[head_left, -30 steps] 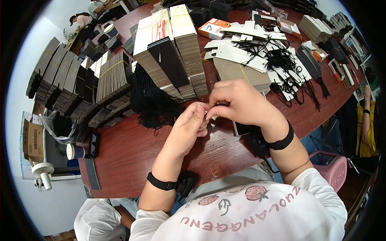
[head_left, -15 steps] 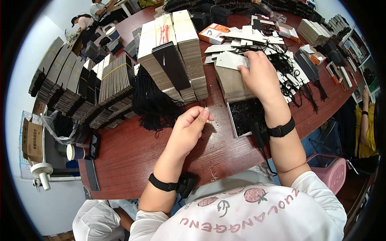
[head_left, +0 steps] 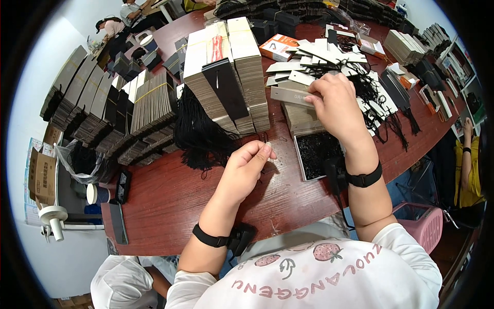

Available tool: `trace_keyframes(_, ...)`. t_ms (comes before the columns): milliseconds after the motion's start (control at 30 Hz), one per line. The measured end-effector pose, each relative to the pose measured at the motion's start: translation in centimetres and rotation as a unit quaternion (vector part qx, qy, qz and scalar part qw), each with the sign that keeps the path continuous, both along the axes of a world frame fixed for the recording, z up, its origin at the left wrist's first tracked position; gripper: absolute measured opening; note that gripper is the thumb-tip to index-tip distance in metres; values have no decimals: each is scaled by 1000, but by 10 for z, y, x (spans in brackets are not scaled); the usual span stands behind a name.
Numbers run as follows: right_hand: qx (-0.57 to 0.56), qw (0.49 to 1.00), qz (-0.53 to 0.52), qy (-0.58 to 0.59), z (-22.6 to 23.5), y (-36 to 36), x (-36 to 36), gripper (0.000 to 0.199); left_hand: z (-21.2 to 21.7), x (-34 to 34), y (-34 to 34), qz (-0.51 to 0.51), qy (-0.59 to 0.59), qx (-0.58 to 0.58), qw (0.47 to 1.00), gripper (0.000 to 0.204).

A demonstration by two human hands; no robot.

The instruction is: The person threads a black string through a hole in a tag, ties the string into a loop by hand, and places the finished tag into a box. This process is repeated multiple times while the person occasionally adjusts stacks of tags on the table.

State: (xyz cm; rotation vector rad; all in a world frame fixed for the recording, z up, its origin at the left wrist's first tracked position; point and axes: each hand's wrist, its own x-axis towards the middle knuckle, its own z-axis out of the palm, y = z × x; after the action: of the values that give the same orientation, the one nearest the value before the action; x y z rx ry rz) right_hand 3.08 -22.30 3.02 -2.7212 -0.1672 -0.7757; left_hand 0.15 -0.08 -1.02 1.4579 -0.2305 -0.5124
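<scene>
My right hand pinches one end of a grey hang tag, which is tilted up above a stack of similar tags. Below the stack sits a shallow white box full of small black pieces. My left hand is closed over the table, thumb against forefinger; a thin black cord loops out at the fingertips. Beside it lies a thick bundle of black cords. White tags with black cords are heaped beyond my right hand.
Tall banded stacks of cards stand in front of me, with a black card leaning on them. More banded stacks line the left. An orange-and-white box sits behind. A paper cup stands by the left edge.
My right hand has lifted the grey tag from the stack and tilted it up, its face turned toward me. My left hand stays closed in nearly the same place.
</scene>
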Motion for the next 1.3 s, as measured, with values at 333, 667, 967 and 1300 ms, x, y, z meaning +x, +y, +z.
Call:
trace_keyframes(333,22,977,-163,139,5,-17,3,33,0,-1,-1,0,-18,0,1000,24)
trace_keyframes(667,101,992,-41,66,-5,-20,19,22,-1,-1,-2,0,-34,-4,999,24)
trace_keyframes(967,41,983,-78,160,-3,-19,25,26,0,-1,-2,-3,-37,7,999,25)
trace_keyframes(1300,37,990,-85,109,-3,-28,29,32,-2,0,-2,6,-53,19,998,26)
